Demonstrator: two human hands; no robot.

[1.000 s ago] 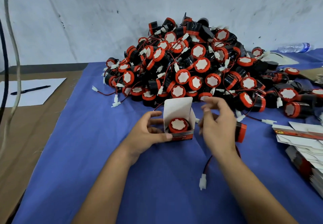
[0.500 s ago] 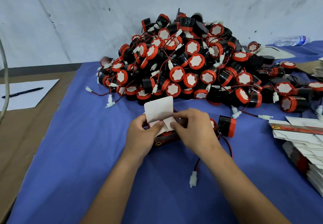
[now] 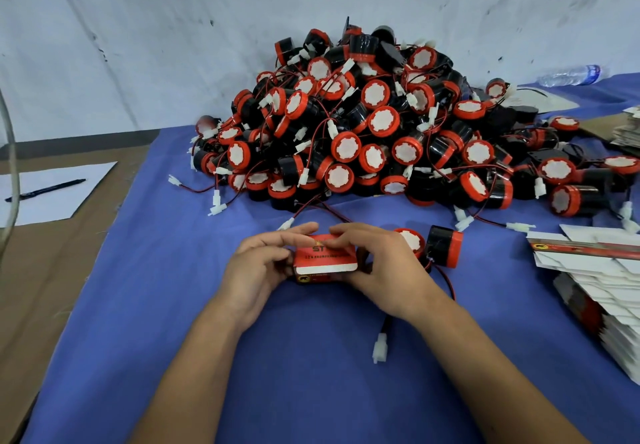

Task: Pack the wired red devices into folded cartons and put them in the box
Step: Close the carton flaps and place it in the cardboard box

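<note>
A small red carton (image 3: 323,259) with its lid folded down sits on the blue cloth (image 3: 145,305) between my hands. My left hand (image 3: 258,267) grips its left side, fingers curled over the top edge. My right hand (image 3: 377,270) holds the right side, with fingertips pressing on the lid. The device inside is hidden. Two loose red-and-black devices (image 3: 441,246) lie just right of my right hand, with a red wire and white plug (image 3: 379,352) trailing toward me. A big heap of wired red devices (image 3: 363,132) fills the back of the table.
A stack of flat unfolded cartons (image 3: 602,281) lies at the right edge. A white sheet with a black pen (image 3: 45,189) rests on the brown surface at left. A plastic water bottle (image 3: 571,75) lies at the far right by the wall.
The carton stood open with the device showing. Both hands then tucked the flaps, and now the lid is folded down over the top.
</note>
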